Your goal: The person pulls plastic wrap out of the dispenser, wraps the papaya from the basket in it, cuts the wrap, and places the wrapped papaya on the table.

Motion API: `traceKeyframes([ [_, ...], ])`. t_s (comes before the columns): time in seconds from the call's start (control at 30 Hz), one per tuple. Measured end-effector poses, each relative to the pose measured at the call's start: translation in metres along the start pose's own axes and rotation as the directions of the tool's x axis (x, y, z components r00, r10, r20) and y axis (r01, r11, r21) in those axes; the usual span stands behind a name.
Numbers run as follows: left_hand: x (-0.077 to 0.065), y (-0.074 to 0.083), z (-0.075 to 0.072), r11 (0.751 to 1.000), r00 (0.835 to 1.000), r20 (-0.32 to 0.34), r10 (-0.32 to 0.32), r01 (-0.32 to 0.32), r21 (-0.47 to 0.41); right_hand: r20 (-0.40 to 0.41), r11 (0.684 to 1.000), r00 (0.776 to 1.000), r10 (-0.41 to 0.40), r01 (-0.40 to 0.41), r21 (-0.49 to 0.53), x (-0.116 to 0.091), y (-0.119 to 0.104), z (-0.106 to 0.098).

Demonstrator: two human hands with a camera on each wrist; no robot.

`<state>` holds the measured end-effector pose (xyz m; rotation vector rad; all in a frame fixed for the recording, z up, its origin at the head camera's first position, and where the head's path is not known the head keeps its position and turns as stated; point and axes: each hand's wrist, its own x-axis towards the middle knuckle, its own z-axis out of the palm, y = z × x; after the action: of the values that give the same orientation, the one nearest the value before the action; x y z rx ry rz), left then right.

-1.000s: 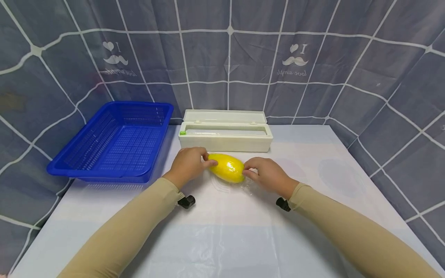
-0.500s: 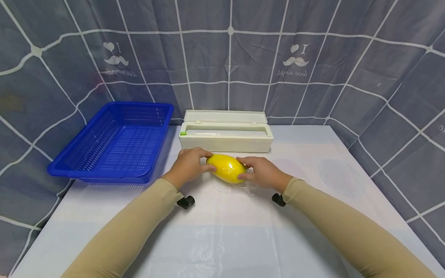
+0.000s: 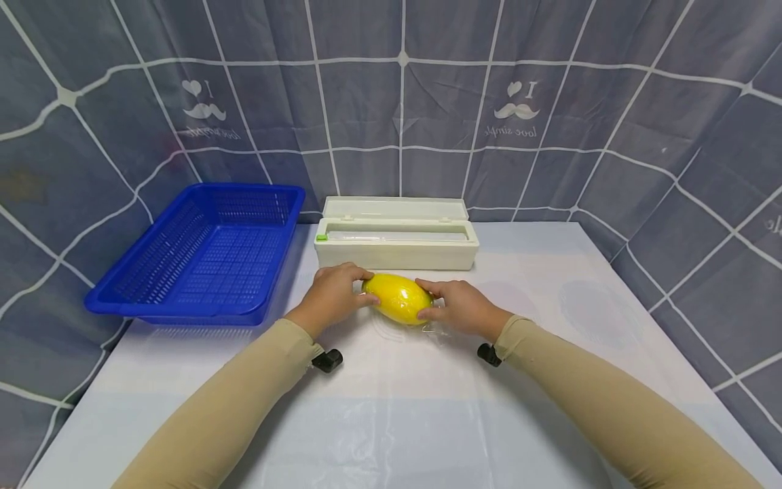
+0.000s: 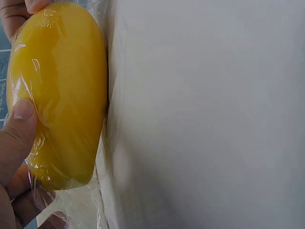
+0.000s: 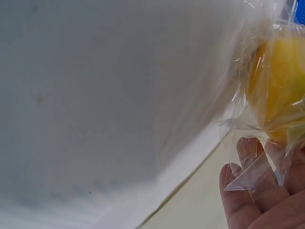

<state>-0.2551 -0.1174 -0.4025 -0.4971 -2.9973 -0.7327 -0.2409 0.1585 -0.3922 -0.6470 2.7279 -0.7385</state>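
A smooth yellow oval fruit [image 3: 400,299], much like a mango, is wrapped in clear plastic film over the white table. My left hand [image 3: 332,295] grips its left end, thumb on the near side. The right hand [image 3: 467,307] holds the other end between thumb and fingers. Loose film [image 5: 252,176] hangs over the right fingers in the right wrist view. In the left wrist view the left thumb [image 4: 19,131] presses on the film-covered fruit, and the film shines in creases. Some fingertips are hidden behind the fruit.
Just beyond the hands stands a white cling film box [image 3: 397,255], lid raised, a roll inside and a green slider [image 3: 321,238] on its edge. A blue plastic basket [image 3: 183,309] is at the left. Grey curtain [image 3: 440,170] surrounds the table [image 3: 415,435].
The right hand has shifted left, from the film at the fruit's right tip to a fuller grip round that end. The left hand has stayed nearly in place.
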Motion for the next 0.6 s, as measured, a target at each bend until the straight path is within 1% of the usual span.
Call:
traceKeyframes([
  [0.33, -0.0019, 0.0001, 0.0019, 1.0, 1.0, -0.014, 0.005, -0.005, -0.003, -0.005, 1.0, 1.0, 0.015, -0.015, 0.002, -0.0007, -0.0016, 0.0017],
  [0.6, -0.0038, -0.0004, 0.0032, 1.0, 1.0, -0.023, 0.009, -0.009, -0.004, -0.003, 1.0, 1.0, -0.013, 0.013, 0.004, 0.0009, 0.0005, 0.0015],
])
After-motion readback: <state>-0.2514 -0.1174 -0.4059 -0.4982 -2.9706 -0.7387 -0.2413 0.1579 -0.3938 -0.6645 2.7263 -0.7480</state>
